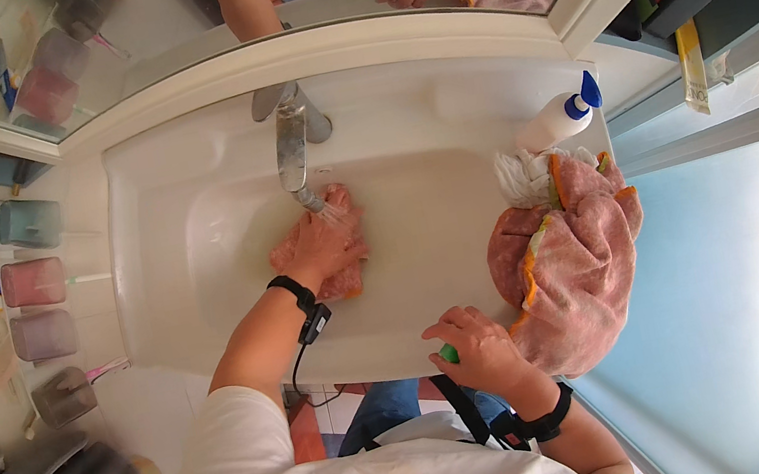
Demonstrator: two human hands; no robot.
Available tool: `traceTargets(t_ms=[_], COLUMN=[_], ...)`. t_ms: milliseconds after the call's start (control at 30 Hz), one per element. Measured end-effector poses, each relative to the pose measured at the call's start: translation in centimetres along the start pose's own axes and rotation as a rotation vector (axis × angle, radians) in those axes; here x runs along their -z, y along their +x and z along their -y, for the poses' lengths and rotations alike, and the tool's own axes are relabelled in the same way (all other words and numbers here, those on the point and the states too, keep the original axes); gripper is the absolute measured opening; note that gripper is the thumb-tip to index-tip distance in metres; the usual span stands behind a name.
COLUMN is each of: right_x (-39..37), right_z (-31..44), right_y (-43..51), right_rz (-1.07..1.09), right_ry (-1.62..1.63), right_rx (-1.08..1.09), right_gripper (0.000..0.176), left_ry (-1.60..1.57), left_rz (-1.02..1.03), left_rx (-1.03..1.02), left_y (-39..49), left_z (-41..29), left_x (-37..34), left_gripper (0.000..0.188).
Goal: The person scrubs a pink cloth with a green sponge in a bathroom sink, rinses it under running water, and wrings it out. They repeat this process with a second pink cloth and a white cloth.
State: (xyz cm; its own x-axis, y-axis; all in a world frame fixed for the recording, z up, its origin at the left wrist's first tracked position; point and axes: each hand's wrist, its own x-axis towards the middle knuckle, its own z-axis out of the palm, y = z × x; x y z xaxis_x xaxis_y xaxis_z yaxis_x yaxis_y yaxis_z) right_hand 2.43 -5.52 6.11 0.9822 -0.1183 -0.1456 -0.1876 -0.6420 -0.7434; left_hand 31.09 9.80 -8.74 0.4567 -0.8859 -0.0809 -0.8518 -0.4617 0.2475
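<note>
In the washbasin (pixel 424 229), my left hand (pixel 331 245) holds a wet pink cloth (pixel 290 249) down against the bottom, its fingers spread over the fabric. Water runs from the metal faucet (pixel 290 150) onto the cloth and the fingertips. Some of the cloth is hidden under the hand. Over the basin's front rim, my right hand (pixel 478 345) grips a small green object (pixel 449 353), possibly a piece of soap; most of it is covered by the fingers. Just right of that hand lies a bunched pink cloth with orange edging (pixel 577 278), draped over the basin's right edge.
A white pump bottle with a blue head (pixel 560 117) stands at the back right corner, beside a white cloth (pixel 525 177). Cups, one of them pink (pixel 34 283), line the left wall. A mirror (pixel 158 17) rises behind the basin; a frosted panel (pixel 727 267) stands right.
</note>
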Motion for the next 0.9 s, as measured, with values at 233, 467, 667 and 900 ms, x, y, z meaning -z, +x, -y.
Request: traceTargets(t_ms=[233, 467, 667, 900], right_x=[-0.3, -0.3, -1.3, -2.3], right_z=[0.6, 0.1, -0.2, 0.5], right_y=[-0.2, 0.3, 2.5, 3.6], right_rz=[0.042, -0.003, -0.019, 0.052], right_ry=[-0.007, 0.080, 0.159, 0.178], right_rx=[-0.076, -0.123, -0.194, -0.189], right_gripper=[0.030, 0.028, 0.026, 0.027], left_ry=[-0.149, -1.284, -0.602, 0.108], left_rz=[0.081, -0.274, -0.428, 0.002], left_rx=[0.178, 0.377, 0.740, 0.385], left_y=[4.4, -1.6, -5.6, -5.6], left_z=[1.7, 7.0, 7.0, -1.7], left_x=[-2.4, 0.3, 3.0, 2.1], left_gripper=[0.018, 0.047, 0.072, 0.101])
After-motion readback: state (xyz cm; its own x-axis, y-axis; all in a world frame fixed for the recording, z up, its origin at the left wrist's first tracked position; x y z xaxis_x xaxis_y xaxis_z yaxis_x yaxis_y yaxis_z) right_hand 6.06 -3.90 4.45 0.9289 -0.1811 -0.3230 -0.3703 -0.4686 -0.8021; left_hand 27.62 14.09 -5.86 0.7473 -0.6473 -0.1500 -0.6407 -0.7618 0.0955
